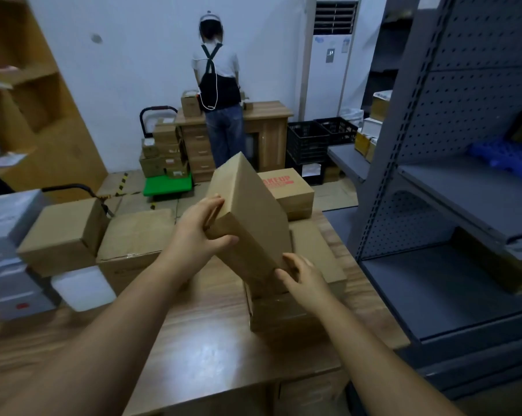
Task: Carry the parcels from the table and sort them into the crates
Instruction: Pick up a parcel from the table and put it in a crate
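Observation:
A long brown cardboard parcel (247,217) is tilted up over the wooden table (199,340), its far end raised. My left hand (199,232) grips its upper left side, thumb on the near face. My right hand (304,280) holds its lower end, which rests on a flat brown box (316,259). More parcels lie on the table: a wide box (133,238), a smaller box (64,232) to its left, and a box printed in red letters (286,187) behind. Black plastic crates (310,139) stand on the floor far back.
A grey metal shelf unit (451,187) stands close on the right. A person (219,85) stands at a far wooden desk (265,127), back turned. A green trolley (168,184) stacked with boxes is beside that desk. Grey boxes (10,253) are stacked at the left.

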Available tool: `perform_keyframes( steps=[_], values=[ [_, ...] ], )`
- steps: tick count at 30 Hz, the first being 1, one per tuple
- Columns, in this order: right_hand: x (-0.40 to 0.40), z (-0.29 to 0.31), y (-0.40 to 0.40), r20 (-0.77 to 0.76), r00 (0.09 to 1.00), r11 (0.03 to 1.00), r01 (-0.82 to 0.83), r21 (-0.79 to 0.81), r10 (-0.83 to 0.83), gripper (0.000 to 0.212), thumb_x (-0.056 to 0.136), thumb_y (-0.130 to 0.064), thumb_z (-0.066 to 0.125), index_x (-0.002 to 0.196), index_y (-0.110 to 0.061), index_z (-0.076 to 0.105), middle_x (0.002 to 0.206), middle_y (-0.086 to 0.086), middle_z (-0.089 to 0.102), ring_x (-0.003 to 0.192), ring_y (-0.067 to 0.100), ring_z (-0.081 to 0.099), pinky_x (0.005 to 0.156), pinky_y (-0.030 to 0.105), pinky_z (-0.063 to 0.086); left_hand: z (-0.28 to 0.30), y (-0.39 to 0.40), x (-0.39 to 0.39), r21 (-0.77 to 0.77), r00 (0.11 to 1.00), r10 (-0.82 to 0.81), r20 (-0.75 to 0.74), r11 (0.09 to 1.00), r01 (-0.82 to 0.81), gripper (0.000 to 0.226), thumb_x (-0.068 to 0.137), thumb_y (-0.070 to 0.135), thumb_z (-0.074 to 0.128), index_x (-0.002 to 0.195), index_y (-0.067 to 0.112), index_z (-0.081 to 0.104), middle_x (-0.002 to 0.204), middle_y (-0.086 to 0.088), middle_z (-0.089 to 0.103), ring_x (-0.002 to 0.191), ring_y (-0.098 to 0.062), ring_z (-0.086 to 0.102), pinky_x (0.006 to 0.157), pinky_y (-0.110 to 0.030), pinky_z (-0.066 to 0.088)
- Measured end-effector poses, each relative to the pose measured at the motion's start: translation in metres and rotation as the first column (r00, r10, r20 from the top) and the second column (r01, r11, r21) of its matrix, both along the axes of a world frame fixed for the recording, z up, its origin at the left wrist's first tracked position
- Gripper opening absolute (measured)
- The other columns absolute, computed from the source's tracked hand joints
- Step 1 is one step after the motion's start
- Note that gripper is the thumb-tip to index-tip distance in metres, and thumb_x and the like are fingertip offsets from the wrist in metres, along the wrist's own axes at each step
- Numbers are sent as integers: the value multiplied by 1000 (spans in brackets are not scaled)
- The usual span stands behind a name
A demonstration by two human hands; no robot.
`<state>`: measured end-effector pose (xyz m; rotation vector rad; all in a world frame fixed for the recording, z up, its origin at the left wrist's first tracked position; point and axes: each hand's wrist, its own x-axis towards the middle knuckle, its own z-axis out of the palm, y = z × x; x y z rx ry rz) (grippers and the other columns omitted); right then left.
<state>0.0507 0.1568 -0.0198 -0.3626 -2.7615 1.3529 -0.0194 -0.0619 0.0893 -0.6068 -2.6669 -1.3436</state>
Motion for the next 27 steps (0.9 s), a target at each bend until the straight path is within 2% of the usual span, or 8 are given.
perform_keyframes(
  steps=[3, 6, 8, 11, 13, 16, 21, 27],
  values=[
    [-3, 12, 4, 12, 999, 999, -51, 11, 51, 48, 98, -30, 59, 144, -27, 46, 144, -1, 47, 134, 19, 45, 109, 37, 42, 5, 10, -3, -71, 997, -21, -69, 997, 16, 79, 71, 35, 83, 140, 32, 45, 147, 13, 37, 136, -9, 32, 113, -47, 34],
    [-6, 49, 6, -180, 979, 975, 52, -215, -91, 38, 98, -25, 58, 134, -34, 52, 134, -3, 55, 124, 15, 53, 91, 29, 50, 1, 25, 0, -63, 997, -66, -37, 996, 64, 87, 70, 39, 82, 144, 36, 37, 155, 20, 18, 141, -6, 21, 116, -44, 27],
    [-11, 78, 4, -298, 940, 957, 83, -277, -168, 37, 99, -37, 55, 135, -35, 51, 135, -4, 54, 120, 12, 53, 91, 30, 50, -6, 35, 5, -8, 996, -86, -27, 996, 86, 96, 70, 36, 83, 148, 39, 28, 157, 26, 5, 143, -9, 19, 114, -41, 28],
    [-18, 103, -2, -334, 928, 978, 110, -176, -164, 51, 95, -52, 55, 143, -38, 43, 147, -5, 42, 128, 14, 46, 101, 41, 48, -24, 46, 9, 108, 999, -41, 23, 993, 38, 101, 71, 29, 83, 151, 36, 21, 157, 13, 20, 137, -11, 34, 109, -36, 40],
    [-17, 108, -5, -306, 940, 987, 123, -101, -148, 59, 93, -52, 58, 147, -34, 40, 150, -3, 35, 131, 16, 42, 103, 41, 46, -34, 49, 10, 140, 996, -43, 79, 990, 32, 94, 73, 27, 81, 149, 34, 26, 148, 10, 39, 130, -9, 42, 101, -28, 42],
    [-15, 107, -10, -296, 945, 990, 119, -76, -137, 61, 93, -51, 60, 147, -30, 41, 152, -3, 32, 132, 18, 41, 103, 36, 45, -42, 51, 12, 149, 996, -70, 56, 987, 61, 74, 79, 25, 76, 143, 31, 39, 136, 11, 51, 122, -5, 46, 102, -30, 44],
    [-13, 103, -6, -316, 935, 985, 129, -112, -158, 54, 97, -46, 57, 146, -27, 44, 148, -4, 38, 121, 10, 42, 91, 26, 42, -44, 48, 4, 109, 997, -78, -30, 991, 81, 72, 81, 28, 74, 144, 34, 39, 139, 14, 48, 125, -4, 43, 103, -31, 43],
    [0, 92, 26, -286, 925, 968, 249, -38, -249, 51, 100, -49, 47, 144, -23, 50, 155, -5, 34, 139, 14, 34, 104, 25, 30, -54, 61, 1, -119, 990, -138, 8, 983, 138, 82, 78, 51, 73, 146, 44, 29, 153, 11, 31, 139, -15, 30, 112, -47, 32]
  ],
)
